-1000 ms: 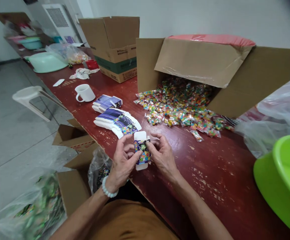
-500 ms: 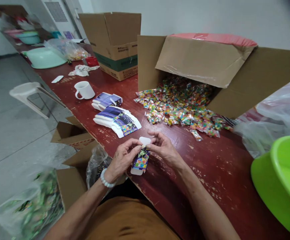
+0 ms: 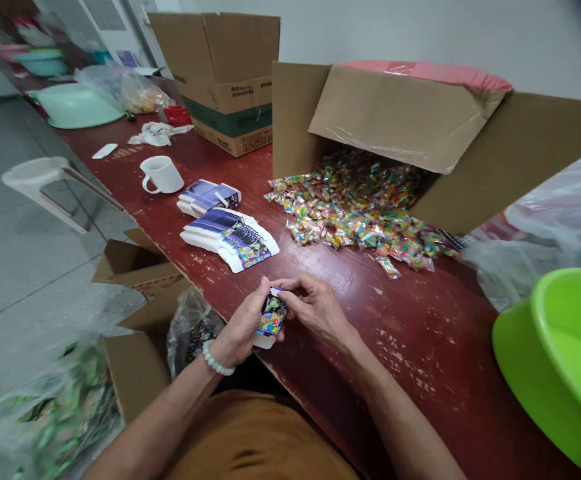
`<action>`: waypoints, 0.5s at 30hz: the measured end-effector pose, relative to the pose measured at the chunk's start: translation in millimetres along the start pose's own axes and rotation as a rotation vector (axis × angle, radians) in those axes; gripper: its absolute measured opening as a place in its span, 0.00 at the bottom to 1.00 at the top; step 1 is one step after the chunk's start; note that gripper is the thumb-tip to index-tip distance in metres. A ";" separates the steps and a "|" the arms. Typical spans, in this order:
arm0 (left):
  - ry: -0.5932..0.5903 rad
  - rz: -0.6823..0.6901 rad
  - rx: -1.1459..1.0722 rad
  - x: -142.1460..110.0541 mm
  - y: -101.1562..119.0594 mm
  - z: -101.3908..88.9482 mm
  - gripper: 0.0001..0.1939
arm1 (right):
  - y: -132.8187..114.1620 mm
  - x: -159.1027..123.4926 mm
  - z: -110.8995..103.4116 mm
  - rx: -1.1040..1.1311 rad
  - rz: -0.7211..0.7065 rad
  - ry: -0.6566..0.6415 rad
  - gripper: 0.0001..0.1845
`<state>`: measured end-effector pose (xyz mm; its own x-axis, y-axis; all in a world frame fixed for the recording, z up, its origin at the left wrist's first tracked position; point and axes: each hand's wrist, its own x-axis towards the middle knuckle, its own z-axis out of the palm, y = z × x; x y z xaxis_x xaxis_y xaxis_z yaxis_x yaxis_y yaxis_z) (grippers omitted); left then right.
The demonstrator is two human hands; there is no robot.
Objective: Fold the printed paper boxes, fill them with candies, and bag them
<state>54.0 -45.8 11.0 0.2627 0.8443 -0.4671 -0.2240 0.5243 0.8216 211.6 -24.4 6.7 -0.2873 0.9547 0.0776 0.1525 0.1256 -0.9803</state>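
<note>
Printed paperboard box (image 3: 271, 316) sits gripped between my left hand (image 3: 241, 327) and right hand (image 3: 317, 308), my fingers (image 3: 295, 298) closed on it. Flattened printed boxes (image 3: 227, 240) lie just ahead on the bench (image 3: 420, 347)

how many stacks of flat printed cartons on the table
2: a smaller stack beside the white mug, and a larger one nearer the left hand. None seem hidden.
</note>
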 end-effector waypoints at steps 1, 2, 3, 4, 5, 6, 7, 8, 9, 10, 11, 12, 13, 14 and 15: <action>0.005 0.021 0.022 0.8 -0.5 0.6 0.32 | -0.1 2.1 -0.2 0.000 0.018 -0.005 0.08; 0.008 0.036 0.044 1.4 -0.8 1.1 0.33 | 0.1 4.2 -0.4 0.024 0.039 -0.020 0.09; 0.007 0.043 0.064 1.8 -1.0 1.4 0.33 | 0.7 6.2 -0.7 0.079 0.073 -0.038 0.10; 0.007 0.046 0.082 2.0 -1.1 1.5 0.34 | 1.6 7.9 -0.9 0.159 0.116 -0.057 0.10; 0.010 0.047 0.100 2.1 -1.0 1.4 0.35 | 2.6 9.2 -1.1 0.243 0.158 -0.069 0.11; 0.018 0.051 0.117 2.0 -0.9 1.1 0.35 | 3.7 9.8 -1.2 0.313 0.191 -0.075 0.12; 0.028 0.058 0.133 1.9 -0.8 0.9 0.35 | 4.5 9.9 -1.3 0.354 0.207 -0.070 0.12; 0.037 0.067 0.143 1.8 -0.7 0.6 0.35 | 5.0 9.1 -1.3 0.362 0.201 -0.060 0.12; 0.038 0.076 0.144 1.6 -0.6 0.5 0.35 | 5.2 7.7 -1.3 0.346 0.172 -0.055 0.11; 0.039 0.084 0.137 1.4 -0.7 0.6 0.34 | 4.9 5.6 -1.1 0.316 0.125 -0.063 0.11; 0.041 0.090 0.124 1.5 -0.8 0.9 0.34 | 4.3 2.9 -0.5 0.269 0.061 -0.073 0.10; 0.045 0.088 0.104 1.8 -0.9 1.6 0.33 | 3.7 -0.1 0.4 0.203 -0.012 -0.078 0.09; 0.054 0.082 0.083 2.6 -1.0 2.6 0.33 | 3.3 -2.8 1.7 0.114 -0.085 -0.074 0.08; 0.067 0.072 0.061 4.0 -1.0 3.8 0.32 | 3.5 -5.0 3.2 0.004 -0.150 -0.058 0.08; 0.082 0.059 0.032 6.2 -0.8 5.3 0.30 | 4.4 -6.0 4.5 -0.119 -0.201 -0.034 0.07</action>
<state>60.8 -41.6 9.3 0.1724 0.8806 -0.4413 -0.2060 0.4704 0.8581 209.8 -30.8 1.1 -0.3541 0.8979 0.2614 0.1986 0.3454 -0.9172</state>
